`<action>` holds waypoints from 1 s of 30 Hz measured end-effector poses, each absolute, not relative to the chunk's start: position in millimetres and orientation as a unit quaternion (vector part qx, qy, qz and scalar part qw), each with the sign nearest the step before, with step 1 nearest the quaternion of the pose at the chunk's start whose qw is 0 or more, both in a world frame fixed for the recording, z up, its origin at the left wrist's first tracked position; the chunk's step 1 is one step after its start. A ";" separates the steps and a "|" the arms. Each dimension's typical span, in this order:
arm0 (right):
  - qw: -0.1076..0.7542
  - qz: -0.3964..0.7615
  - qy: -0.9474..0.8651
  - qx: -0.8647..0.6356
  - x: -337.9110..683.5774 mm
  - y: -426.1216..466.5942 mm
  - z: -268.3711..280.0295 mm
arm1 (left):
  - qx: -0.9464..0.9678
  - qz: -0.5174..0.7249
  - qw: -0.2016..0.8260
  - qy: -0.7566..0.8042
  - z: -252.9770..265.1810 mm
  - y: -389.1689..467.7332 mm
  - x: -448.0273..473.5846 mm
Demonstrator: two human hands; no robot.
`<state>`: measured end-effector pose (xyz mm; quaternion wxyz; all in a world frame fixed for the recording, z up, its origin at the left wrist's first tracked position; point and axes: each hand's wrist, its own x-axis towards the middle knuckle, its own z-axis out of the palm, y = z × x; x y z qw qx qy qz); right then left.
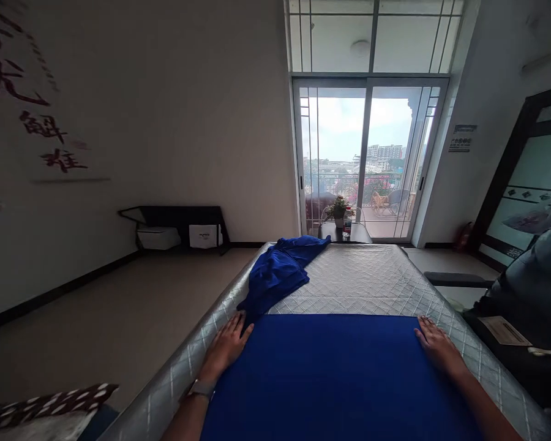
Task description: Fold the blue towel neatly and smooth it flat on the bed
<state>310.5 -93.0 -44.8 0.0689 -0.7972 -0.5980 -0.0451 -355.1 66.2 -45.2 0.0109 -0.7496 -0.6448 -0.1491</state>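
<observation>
A flat blue cloth [340, 380], probably light, soft and limp, covers the near middle of a silver-quilted worktop [362, 275], best held by its 2 far corners. There, the left hand [227, 343] and right hand [438, 346] lie palms down, fingers straight, thumbs apart, pinching nothing visible. Beyond, bunched blue fabric [278, 269] slumps by the worktop's far-left corner.
</observation>
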 end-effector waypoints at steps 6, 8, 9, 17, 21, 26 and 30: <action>0.065 -0.057 -0.606 -0.791 313.5 -93.6 -46.2 | -0.745 -0.166 0.023 -0.646 -41.2 59.7 -347.2; 0.066 -0.059 -0.602 -0.793 308.1 -95.7 -39.8 | -0.735 -0.179 0.053 -0.652 -34.3 53.2 -341.4; 0.065 -0.060 -0.601 -0.794 304.6 -97.1 -35.3 | -0.725 -0.189 0.080 -0.657 -29.3 49.1 -338.4; 0.078 -0.093 -0.626 -0.770 242.6 -100.0 17.5 | -0.776 -0.222 0.150 -0.570 30.0 12.9 -277.5; 0.129 -0.021 -0.701 -0.701 160.4 -86.9 40.5 | -0.857 -0.170 0.066 -0.482 36.2 -4.3 -197.8; 0.146 0.053 -0.754 -0.638 67.8 -68.0 37.0 | -0.879 -0.171 0.017 -0.444 16.6 -14.1 -118.4; 0.139 0.072 -0.747 -0.646 49.9 -62.7 18.4 | -0.878 -0.166 0.015 -0.449 -6.1 -10.2 -105.6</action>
